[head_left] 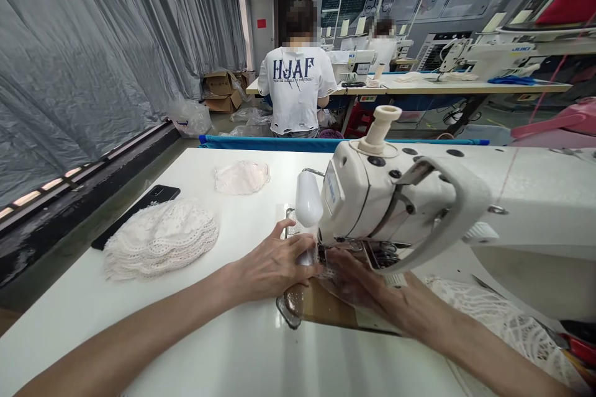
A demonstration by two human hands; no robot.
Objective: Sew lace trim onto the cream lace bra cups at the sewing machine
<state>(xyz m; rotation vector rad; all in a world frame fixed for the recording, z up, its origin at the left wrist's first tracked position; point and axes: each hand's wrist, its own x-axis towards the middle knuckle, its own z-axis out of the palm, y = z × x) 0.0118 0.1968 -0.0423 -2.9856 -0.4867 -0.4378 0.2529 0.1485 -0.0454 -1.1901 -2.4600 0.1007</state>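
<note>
A white sewing machine (372, 198) stands before me, and both my hands are close to its needle area. My left hand (279, 260) comes in from the left, fingers bent, thumb and fingertips closed on the edge of a small white lace piece (329, 274). Opposite it, my right hand (361, 282) reaches under the machine head and holds the same piece from the right; its fingertips are partly hidden and blurred. Most of the lace piece is covered by the hands. Beneath them lies the machine's base plate (326, 305), brownish with a metal edge.
At left, a stack of lace pieces (161, 239) rests against a dark phone (161, 194). One pale piece (242, 177) lies further back. Lace fabric (507, 322) and scissors (488, 285) are at right. A white bulb-shaped lamp (308, 198) adjoins the machine. Ahead, a person (298, 87) sits facing away.
</note>
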